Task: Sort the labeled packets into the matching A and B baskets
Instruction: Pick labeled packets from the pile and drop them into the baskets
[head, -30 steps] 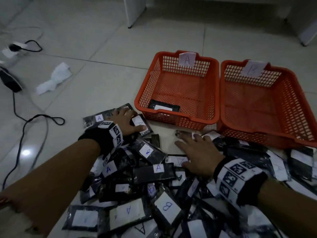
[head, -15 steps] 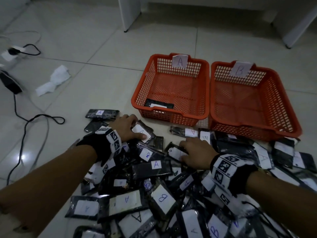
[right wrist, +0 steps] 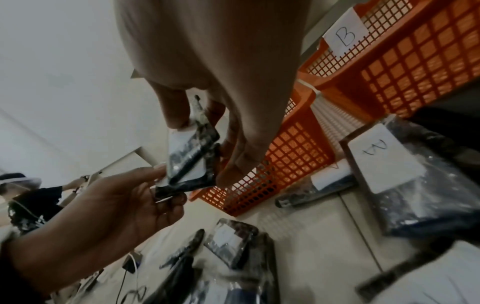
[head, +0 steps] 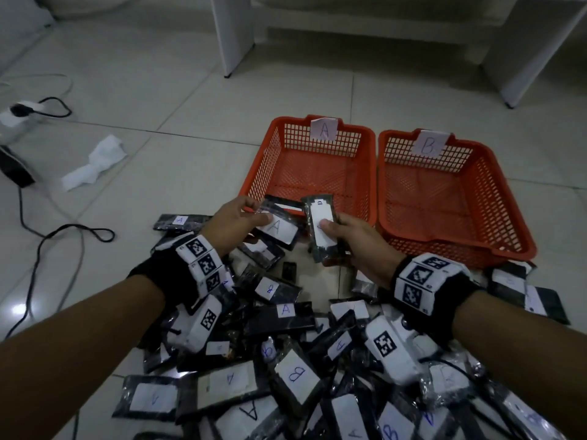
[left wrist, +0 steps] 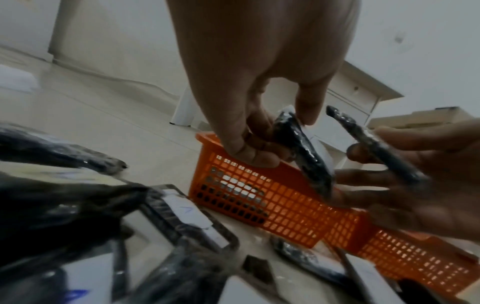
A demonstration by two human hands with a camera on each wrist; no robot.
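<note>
Two orange baskets stand side by side on the floor: basket A [head: 317, 173] on the left and basket B [head: 428, 198] on the right, each with a paper letter tag. My left hand [head: 254, 217] pinches a black packet labelled A [head: 276, 228] at the near rim of basket A. Just to its right, my right hand [head: 330, 227] grips another packet [head: 320, 230] upright, its thumb partly covering the white label. Both held packets [left wrist: 301, 154] [right wrist: 189, 152] show edge-on in the wrist views. One packet [head: 286, 206] lies inside basket A. Basket B holds nothing.
A heap of several labelled black packets [head: 286, 360] covers the floor under my forearms. Black cables [head: 63, 236] and crumpled white paper [head: 95, 163] lie at the left. White furniture legs [head: 232, 33] stand behind the baskets. Another person [right wrist: 31, 201] is at the far left.
Both hands have come up off the heap, each with a packet, and now sit close together in front of basket A. The head view has tilted up.
</note>
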